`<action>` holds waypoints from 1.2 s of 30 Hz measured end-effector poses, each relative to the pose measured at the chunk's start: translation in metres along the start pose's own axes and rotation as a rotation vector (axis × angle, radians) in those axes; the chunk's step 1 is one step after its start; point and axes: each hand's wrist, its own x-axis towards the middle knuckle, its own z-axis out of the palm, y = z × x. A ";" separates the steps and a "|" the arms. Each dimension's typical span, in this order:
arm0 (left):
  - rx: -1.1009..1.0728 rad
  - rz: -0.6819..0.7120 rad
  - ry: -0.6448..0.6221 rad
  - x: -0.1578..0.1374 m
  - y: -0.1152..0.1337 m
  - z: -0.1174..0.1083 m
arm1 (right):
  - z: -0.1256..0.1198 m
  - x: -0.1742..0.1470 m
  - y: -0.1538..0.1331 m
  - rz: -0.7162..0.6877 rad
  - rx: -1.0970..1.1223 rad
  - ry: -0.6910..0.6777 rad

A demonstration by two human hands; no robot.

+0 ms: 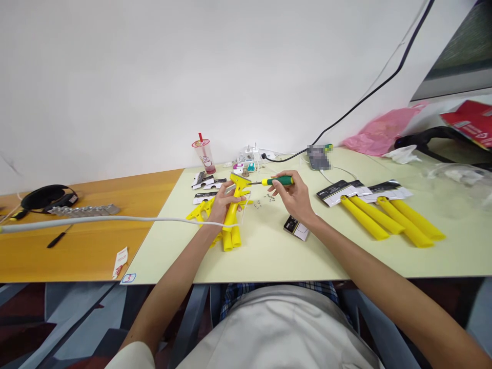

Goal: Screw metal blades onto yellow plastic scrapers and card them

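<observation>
- While the pale table (265, 264) reaches away from the person, 1 black-and-white card (295, 228) lies on it near the right hand (295, 195), apparently unused.
- To the right, 4 yellow handles (405, 223) stick out from under black-and-white sleeves (336, 192); these look finished.
- Just below the left hand (221, 206), a loose heap of yellow scrapers (228, 243) lies on the table; these seem left to do, though I cannot be sure.
- The left hand wraps its fingers around 1 scraper (233, 206), raised over the heap, head up and tilted.
- The right hand pinches the green grip of a screwdriver (282, 181), its tip at the scraper's head; I cannot tell whether it sits in a screw, so this piece looks midway.
- Between the hands, small metal bits (270, 197), probably screws, lie scattered, suggesting more fastening remains.
- Farther back, more cards (204, 197) lie left of the scraper, seemingly waiting, with a cup (204, 156) behind them.
- By the wall (230, 77) rest a power strip (249, 155) and a phone (320, 158).
</observation>
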 end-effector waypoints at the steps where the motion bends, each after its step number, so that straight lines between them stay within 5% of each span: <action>1: -0.001 0.002 -0.001 0.000 -0.001 0.000 | 0.000 0.000 -0.001 -0.001 -0.003 0.008; 36: 0.034 0.031 -0.022 0.000 -0.003 0.001 | 0.000 -0.004 0.005 -0.023 -0.022 -0.065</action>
